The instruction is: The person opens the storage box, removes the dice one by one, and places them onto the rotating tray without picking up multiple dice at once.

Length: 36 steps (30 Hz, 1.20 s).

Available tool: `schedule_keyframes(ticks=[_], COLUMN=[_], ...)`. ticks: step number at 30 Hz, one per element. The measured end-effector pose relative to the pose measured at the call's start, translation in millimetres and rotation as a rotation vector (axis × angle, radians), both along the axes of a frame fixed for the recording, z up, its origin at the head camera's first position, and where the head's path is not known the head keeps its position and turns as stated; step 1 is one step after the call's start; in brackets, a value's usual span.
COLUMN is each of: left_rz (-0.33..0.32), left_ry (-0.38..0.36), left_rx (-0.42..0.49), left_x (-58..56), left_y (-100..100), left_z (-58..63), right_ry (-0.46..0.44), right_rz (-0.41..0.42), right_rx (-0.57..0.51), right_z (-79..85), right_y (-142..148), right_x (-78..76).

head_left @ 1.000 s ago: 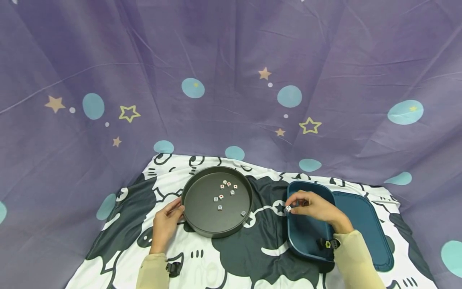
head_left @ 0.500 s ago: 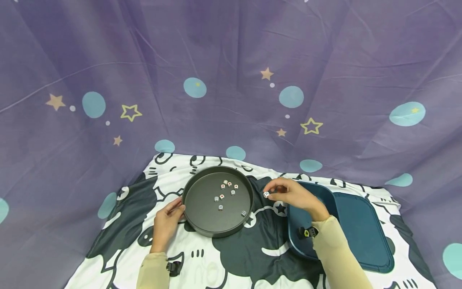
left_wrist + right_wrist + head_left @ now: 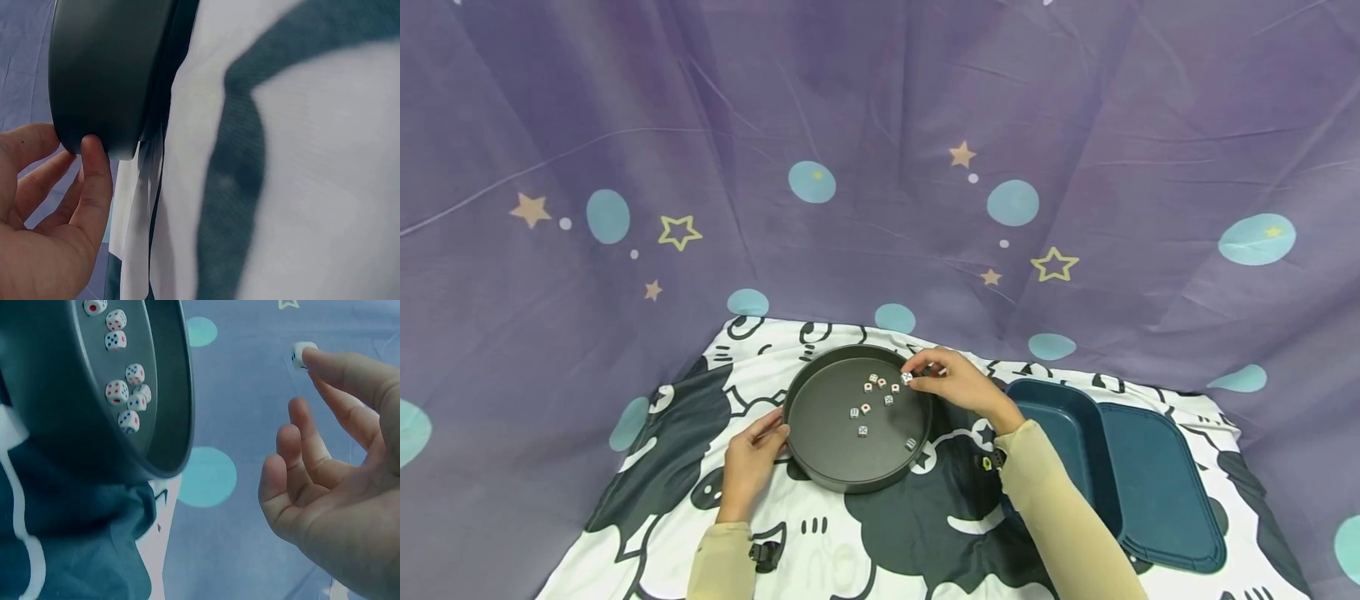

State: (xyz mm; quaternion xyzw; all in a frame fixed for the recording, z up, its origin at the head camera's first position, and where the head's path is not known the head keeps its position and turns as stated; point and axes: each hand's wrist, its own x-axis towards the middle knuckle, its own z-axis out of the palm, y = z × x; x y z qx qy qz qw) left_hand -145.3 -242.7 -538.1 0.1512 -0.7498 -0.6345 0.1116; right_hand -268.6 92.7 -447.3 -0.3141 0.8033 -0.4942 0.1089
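In the head view, a round dark grey pan (image 3: 823, 446) sits on the cloth with several small white dice (image 3: 862, 431) spread across its floor. At its left side my left hand (image 3: 748, 467) holds the wall. The left wrist view shows bent fingers (image 3: 95, 187) against the outside of that wall and another digit at the rim. My right hand (image 3: 958, 387) is at the pan's far right rim and pinches a single die (image 3: 299, 355) between thumb and index finger. Its other fingers stay loosely bent and hold nothing.
Right of the pan stands a deep blue rectangular bin (image 3: 1060, 417), partly covered by my right sleeve (image 3: 1063, 500). Beside it lies a flat blue lid (image 3: 1165, 492). A black and white patterned cloth (image 3: 820, 550) covers the table, with a purple curtain (image 3: 880, 242) behind.
My right hand has carried the die leftward from over the blue bin to the pan's far right rim. The left hand still holds the pan, and the dice inside have not moved.
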Motion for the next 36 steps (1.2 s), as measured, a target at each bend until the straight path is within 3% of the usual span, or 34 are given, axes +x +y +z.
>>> schedule_keyframes(ticks=[7, 19, 29, 36], left_rz=[0.006, 0.001, 0.007, 0.001], left_ry=[-0.011, -0.014, 0.010, 0.007], left_rx=[-0.013, 0.001, 0.001, 0.007], left_x=[0.5, 1.7, 0.7, 1.0], left_y=[0.6, 0.1, 1.7, 1.7], left_z=[0.0, -0.3, -0.2, 1.6], right_ry=[0.009, -0.014, -0.062, -0.099], right_rz=[0.021, 0.034, 0.035, 0.029], right_rx=[-0.064, -0.067, -0.076, -0.075], right_z=[-7.4, -24.7, -19.2, -27.6], right_y=[-26.6, -64.5, -72.8, -73.6], right_x=[-8.0, -9.4, -5.8, -10.2])
